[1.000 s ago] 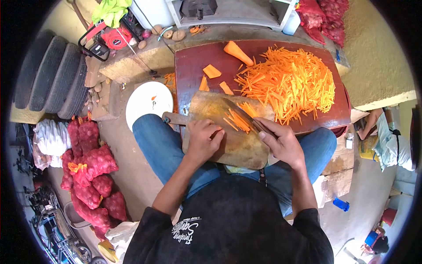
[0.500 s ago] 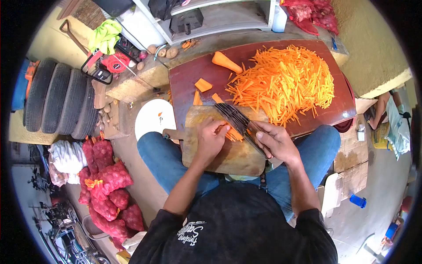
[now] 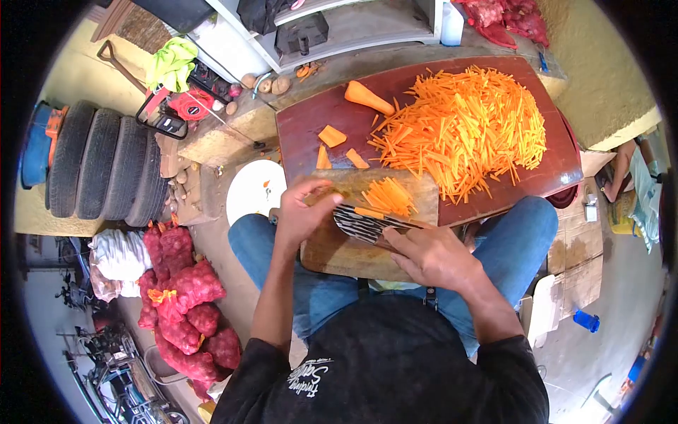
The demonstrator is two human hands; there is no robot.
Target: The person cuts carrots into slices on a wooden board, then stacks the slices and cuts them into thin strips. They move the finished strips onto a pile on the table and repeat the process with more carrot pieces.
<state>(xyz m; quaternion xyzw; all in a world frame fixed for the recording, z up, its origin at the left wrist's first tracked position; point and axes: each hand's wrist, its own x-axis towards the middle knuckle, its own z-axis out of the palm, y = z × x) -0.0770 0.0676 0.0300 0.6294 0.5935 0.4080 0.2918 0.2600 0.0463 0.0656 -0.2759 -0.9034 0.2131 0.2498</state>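
My right hand [image 3: 436,260] is closed on the handle of a knife with a black-and-silver streaked blade [image 3: 360,226]. The blade lies nearly flat over the wooden cutting board [image 3: 332,261], pointing left, with a carrot strip along its far edge. Just beyond it on the board is a small heap of cut carrot sticks [image 3: 390,196]. My left hand [image 3: 304,212] is by the blade's tip at the board's left side, thumb and fingers apart, nothing visible in it. Three carrot pieces [image 3: 332,136] lie on the dark red table past the board.
A large pile of carrot sticks [image 3: 473,127] covers the right of the red table [image 3: 304,120]. Near its far edge lies a thick carrot [image 3: 369,97]. A white round lid or plate [image 3: 247,191] is on the floor at left, beyond red mesh sacks [image 3: 191,290].
My left hand has moved left, off the carrot sticks. The knife has turned from upright over the sticks to nearly flat, nearer me. The sticks now lie uncovered on the board.
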